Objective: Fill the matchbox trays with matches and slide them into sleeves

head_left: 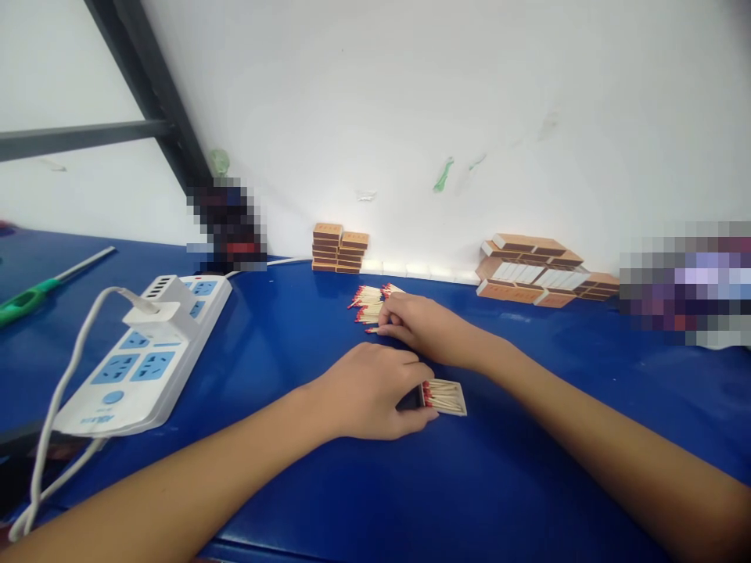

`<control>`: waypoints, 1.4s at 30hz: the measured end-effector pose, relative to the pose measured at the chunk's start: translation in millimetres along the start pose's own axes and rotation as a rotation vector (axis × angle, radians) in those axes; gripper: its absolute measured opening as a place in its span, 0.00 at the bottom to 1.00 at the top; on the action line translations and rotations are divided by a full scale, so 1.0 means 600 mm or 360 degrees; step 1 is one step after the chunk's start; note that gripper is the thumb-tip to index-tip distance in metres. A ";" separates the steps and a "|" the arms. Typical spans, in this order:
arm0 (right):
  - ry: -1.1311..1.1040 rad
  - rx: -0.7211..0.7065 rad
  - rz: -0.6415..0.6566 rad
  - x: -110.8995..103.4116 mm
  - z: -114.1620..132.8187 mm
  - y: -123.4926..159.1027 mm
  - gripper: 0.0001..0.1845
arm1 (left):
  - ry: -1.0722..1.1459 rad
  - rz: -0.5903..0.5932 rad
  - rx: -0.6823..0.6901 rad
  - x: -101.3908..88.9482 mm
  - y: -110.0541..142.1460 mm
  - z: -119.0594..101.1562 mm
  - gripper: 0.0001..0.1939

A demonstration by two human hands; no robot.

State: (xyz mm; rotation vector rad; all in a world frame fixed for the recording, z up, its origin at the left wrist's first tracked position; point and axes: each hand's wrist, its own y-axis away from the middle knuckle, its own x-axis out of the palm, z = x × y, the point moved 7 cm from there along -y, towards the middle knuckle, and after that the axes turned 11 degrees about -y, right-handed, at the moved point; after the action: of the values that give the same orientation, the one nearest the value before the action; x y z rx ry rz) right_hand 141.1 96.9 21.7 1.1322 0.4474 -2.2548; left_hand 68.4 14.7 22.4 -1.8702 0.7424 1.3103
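My left hand (381, 391) grips the left end of a small white matchbox tray (464, 403) between thumb and fingers. Red-tipped matches (444, 396) lie side by side in that tray, which rests on the blue table. Farther back, my right hand (414, 320) is closed in a pinch at the right side of a loose match pile (368, 301). A match (371, 331) pokes out to the left from under its fingertips. The fingers hide part of the pile.
Stacked matchboxes (340, 249) stand by the wall, and a larger matchbox stack (522, 270) is at right. A row of white pieces (419, 270) runs between them. At left lie a white power strip (146, 363) with a cable and a green-handled tool (35, 299).
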 end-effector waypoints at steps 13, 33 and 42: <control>0.0194 0.0156 0.0003 -0.065 -0.015 0.046 0.10 | 0.0047 -0.0041 -0.0339 -0.026 -0.006 0.053 0.09; 0.0067 0.0164 0.0176 -0.041 -0.002 0.073 0.12 | 0.0100 -0.0067 -0.0490 -0.028 -0.006 0.086 0.14; -0.0106 -0.0088 0.0182 -0.041 0.016 0.071 0.06 | 0.0103 -0.0047 -0.0497 -0.027 -0.008 0.087 0.12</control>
State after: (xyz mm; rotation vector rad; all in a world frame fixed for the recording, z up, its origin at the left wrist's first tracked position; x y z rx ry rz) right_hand 173.5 67.1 45.1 1.0252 0.4054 -2.1608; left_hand 39.5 60.9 27.4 -2.1690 0.5644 1.4168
